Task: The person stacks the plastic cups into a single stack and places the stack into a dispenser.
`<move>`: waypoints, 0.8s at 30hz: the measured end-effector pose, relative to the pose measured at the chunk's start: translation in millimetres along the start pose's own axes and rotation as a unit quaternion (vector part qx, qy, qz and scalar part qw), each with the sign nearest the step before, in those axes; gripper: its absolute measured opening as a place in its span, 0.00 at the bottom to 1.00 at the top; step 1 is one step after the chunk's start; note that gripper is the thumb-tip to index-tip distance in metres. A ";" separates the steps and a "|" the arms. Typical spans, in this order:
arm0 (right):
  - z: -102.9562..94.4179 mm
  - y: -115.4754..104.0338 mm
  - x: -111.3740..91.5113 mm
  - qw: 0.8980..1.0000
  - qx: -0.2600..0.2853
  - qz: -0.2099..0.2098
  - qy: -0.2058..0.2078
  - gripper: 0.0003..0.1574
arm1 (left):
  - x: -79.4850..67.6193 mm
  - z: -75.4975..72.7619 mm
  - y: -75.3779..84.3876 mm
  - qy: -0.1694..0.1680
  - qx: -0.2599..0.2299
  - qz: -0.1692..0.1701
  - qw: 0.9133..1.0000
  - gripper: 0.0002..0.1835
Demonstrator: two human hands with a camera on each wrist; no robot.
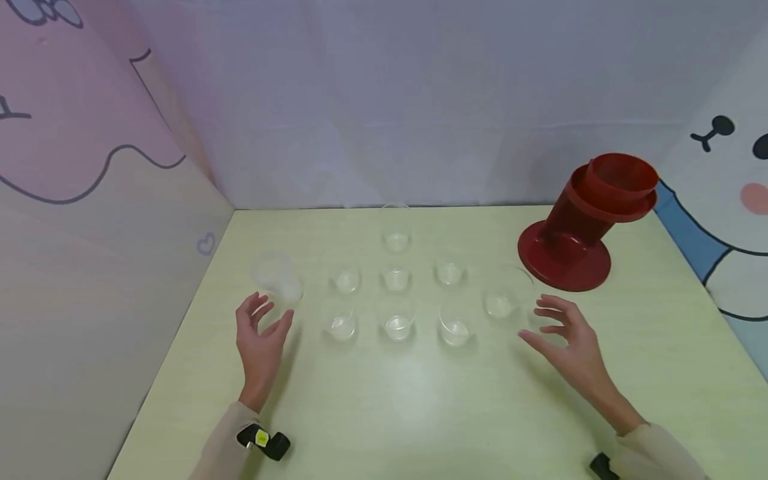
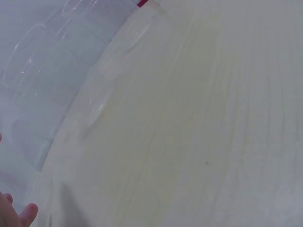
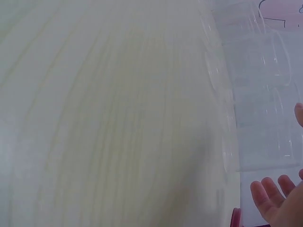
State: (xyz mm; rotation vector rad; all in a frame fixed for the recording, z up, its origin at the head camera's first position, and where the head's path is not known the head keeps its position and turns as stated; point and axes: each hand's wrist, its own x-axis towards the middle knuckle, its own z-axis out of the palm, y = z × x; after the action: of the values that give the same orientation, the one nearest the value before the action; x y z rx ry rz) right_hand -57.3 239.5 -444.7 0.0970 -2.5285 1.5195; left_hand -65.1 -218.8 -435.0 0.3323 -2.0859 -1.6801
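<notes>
Several clear plastic cups stand in rows on the table, among them a front-row cup [image 1: 398, 327] and a single cup [image 1: 396, 237] at the back. My left hand [image 1: 262, 343] hovers at the left, its fingers loosely bent and nothing in them. Just beyond those fingers is a clear cup [image 1: 276, 270], too faint to tell whether it stands or lies. On the right, my right hand [image 1: 570, 343] is held with fingers apart and bent, also bare. A clear cup [image 1: 503, 303] stands just left of it. The wrist views show only fingertips of the left hand [image 2: 14, 215] and right hand [image 3: 281, 198].
A dark red stand [image 1: 564, 260] with a wide round base is at the back right, a red cup [image 1: 622, 180] set in its top. The pale table [image 1: 408, 413] meets a light cloth backdrop [image 1: 384, 100] behind and printed panels at both sides.
</notes>
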 end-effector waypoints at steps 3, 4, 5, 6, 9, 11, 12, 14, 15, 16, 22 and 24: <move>1.5 1.6 2.2 1.000 -0.006 0.001 0.002 0.40 | 3.0 0.6 -4.1 0.008 -0.007 -0.008 1.000 0.37; 2.0 1.9 3.0 1.000 -0.008 0.003 0.003 0.40 | 4.1 0.8 -5.6 0.010 -0.013 -0.011 1.000 0.37; 2.5 2.3 3.8 1.000 -0.008 0.005 0.004 0.40 | 5.1 1.1 -6.9 0.011 -0.018 -0.013 1.000 0.38; 3.1 2.7 4.6 1.000 -0.008 0.007 0.003 0.41 | 6.2 1.4 -8.4 0.012 -0.022 -0.016 1.000 0.38; 5.1 3.6 7.4 1.000 -0.002 0.011 0.001 0.41 | 8.6 1.3 -11.8 0.015 -0.036 -0.025 0.999 0.40; 6.5 3.7 9.0 1.000 0.005 0.012 -0.001 0.42 | 10.6 1.4 -13.2 0.017 -0.042 -0.031 0.999 0.40; 7.1 3.6 9.7 1.000 0.008 0.012 -0.002 0.42 | 12.1 1.4 -14.5 0.019 -0.046 -0.033 0.998 0.41; 8.2 3.2 11.1 1.000 0.014 0.012 -0.004 0.42 | 15.9 1.6 -19.1 0.022 -0.052 -0.036 0.998 0.41; 8.8 3.0 11.7 1.000 0.015 0.012 -0.005 0.43 | 17.9 1.9 -21.3 0.023 -0.054 -0.038 0.998 0.42; 9.3 3.0 12.3 1.000 0.015 0.013 -0.006 0.43 | 20.1 2.3 -24.7 0.025 -0.053 -0.041 0.997 0.42; 14.1 5.1 15.6 1.000 0.011 0.021 -0.015 0.45 | 31.1 5.4 -40.3 0.032 -0.046 -0.058 0.997 0.45; 16.0 5.6 17.2 1.000 0.010 0.022 -0.016 0.46 | 33.1 6.1 -41.3 0.033 -0.045 -0.062 0.997 0.45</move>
State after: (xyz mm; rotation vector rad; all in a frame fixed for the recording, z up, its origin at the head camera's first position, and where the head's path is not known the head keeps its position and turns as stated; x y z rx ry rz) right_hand -77.1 228.7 -453.5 0.0677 -2.5571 1.5714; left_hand -100.5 -238.0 -469.9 0.4891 -1.9707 -1.8035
